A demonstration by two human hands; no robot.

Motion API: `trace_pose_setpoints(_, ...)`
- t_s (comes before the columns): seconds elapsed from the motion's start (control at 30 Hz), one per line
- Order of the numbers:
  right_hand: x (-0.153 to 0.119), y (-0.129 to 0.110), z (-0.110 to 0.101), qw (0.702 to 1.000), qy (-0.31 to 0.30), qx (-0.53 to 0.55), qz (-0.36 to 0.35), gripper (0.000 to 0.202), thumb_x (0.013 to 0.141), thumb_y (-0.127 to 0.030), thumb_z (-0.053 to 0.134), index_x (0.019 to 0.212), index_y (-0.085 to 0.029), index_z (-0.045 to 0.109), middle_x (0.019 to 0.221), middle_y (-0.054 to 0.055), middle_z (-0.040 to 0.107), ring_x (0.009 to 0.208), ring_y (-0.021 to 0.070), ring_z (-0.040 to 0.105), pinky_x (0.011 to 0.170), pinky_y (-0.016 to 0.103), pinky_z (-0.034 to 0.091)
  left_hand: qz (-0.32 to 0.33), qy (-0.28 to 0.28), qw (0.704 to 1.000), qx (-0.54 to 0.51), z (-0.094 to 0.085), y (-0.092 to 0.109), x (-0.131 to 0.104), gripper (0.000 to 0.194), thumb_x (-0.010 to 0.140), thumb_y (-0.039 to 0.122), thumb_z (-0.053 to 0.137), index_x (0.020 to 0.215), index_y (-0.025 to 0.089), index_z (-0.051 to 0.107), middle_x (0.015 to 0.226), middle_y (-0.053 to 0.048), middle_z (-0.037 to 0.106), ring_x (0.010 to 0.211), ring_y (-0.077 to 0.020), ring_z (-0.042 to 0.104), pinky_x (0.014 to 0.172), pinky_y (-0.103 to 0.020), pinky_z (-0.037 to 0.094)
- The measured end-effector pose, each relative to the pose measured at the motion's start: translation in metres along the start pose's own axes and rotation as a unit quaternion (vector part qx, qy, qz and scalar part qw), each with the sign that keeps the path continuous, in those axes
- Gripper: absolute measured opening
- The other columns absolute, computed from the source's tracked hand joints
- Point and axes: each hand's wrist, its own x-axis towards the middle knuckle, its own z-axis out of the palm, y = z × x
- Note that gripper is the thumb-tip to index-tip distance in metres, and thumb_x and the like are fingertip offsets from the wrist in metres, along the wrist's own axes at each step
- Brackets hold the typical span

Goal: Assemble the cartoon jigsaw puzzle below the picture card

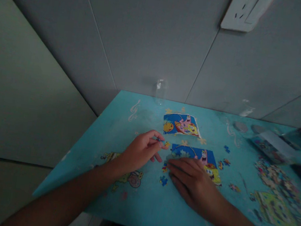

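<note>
Between the thumb and fingers of my left hand [148,147] is a small blue and yellow jigsaw piece [167,144], held just above the table. My right hand [189,177] lies low over the lower left part of a partly joined jigsaw puzzle [211,160] and covers some of it. Its fingertips are near a small multicoloured piece [165,167]; whether they grip anything is hidden. A loose blue piece [163,181] lies just below those fingertips. Behind the puzzle rests a reference picture [181,124] of cartoon figures in a boat.
The light-blue table [133,212] carries printed cartoon figures. A heap of jigsaw pieces [276,178] lies at the right, with several loose ones nearer the puzzle. A clear container [161,91] stands by the wall. At the far right are round lids [240,127] and a blurred box [273,145].
</note>
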Motion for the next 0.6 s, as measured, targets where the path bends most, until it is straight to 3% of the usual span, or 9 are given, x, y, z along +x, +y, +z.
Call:
trace_pose_setpoints(0.27,-0.002,-0.002,-0.004,0.998,-0.006,-0.039,-0.040,0.034,0.101,-0.018,0.056,0.132,-0.025,0.066,0.132,0.002,0.071,0.120,0.0275,0.061,0.104,0.051,0.045,-0.007,0.007,0.999,0.041,0.001,0.002,-0.001,0.023,0.098,0.040,0.058,0.106,0.019,0.055,0.101,-0.008,0.077,0.058,-0.0127,0.070,0.054,-0.023,0.051)
trace_pose_setpoints(0.6,-0.010,0.000,-0.009,0.999,0.007,-0.036,-0.019,0.026,0.100,-0.018,0.057,0.121,-0.025,0.071,0.114,0.005,0.073,0.102,0.0241,0.064,0.097,0.048,0.047,0.025,-0.008,0.991,0.130,0.005,-0.004,-0.006,0.011,0.100,0.031,0.055,0.105,0.021,0.058,0.095,-0.001,0.076,0.058,-0.0103,0.066,0.053,-0.021,0.046)
